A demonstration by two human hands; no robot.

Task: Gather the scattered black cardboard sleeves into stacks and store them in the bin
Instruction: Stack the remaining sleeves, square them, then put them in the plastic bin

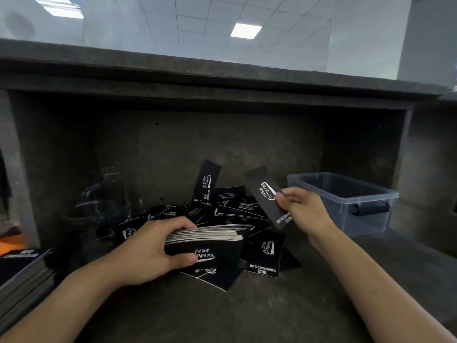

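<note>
Now the left hand (148,251) holds a thick stack (207,237) of black sleeves. Its fingers (178,225) curl over the top and the thumb presses on the near face. The stack sits low, just over the pile (222,209) of loose sleeves on the counter (222,313). The right hand (304,209) pinches one sleeve (268,201) by its bottom end, up in the air between the pile and the bin (343,221). The bin stands to the right, near the right hand, and looks like it has nothing in it yet. A second stack (24,276) lies at the far left edge.

I think the next step is to lay the one sleeve on the stack. That could go wrong. The sleeve is held by just one end, so it may swing and land crooked, and then the stack will not be neat. The stack is thick and the left hand grips only one end of it, so the far end could fan out and sleeves could slide off into the pile. The loose sleeves also lean on each other, so a bump from either hand could push some toward the back wall, where they are harder to reach
</note>
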